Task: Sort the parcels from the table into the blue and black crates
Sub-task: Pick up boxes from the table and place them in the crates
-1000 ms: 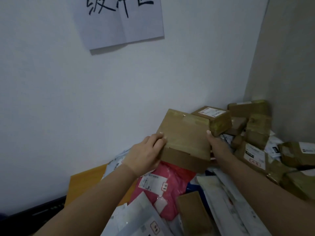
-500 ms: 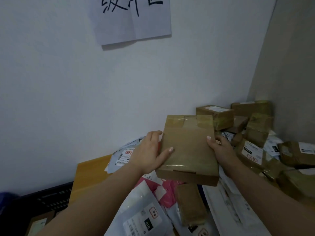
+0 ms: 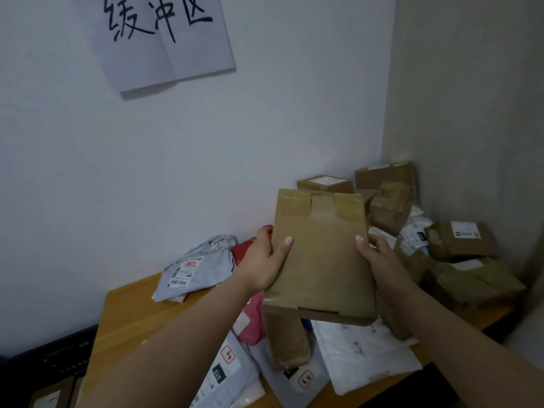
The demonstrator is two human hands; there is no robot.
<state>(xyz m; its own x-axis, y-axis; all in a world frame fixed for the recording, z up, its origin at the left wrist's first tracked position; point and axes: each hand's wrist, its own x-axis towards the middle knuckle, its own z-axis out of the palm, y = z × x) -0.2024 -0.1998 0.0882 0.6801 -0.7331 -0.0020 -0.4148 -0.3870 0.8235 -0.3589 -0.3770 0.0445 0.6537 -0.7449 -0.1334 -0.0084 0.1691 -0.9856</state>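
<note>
Held parcel: a flat brown cardboard box (image 3: 321,254), taped along its far edge, lifted above the worktop (image 3: 123,316).
Left hand (image 3: 262,266): grips the box's left edge, thumb lying on the top face.
Right hand (image 3: 379,257): grips the right edge, thumb on top.
Below the hands: grey and white mailer bags, a pink bag (image 3: 250,319).
Right of the right hand: piled brown boxes (image 3: 459,240).
Lower left of the left hand: black crate (image 3: 59,357).
Above the hands: paper sign (image 3: 164,39) on the wall.
</note>
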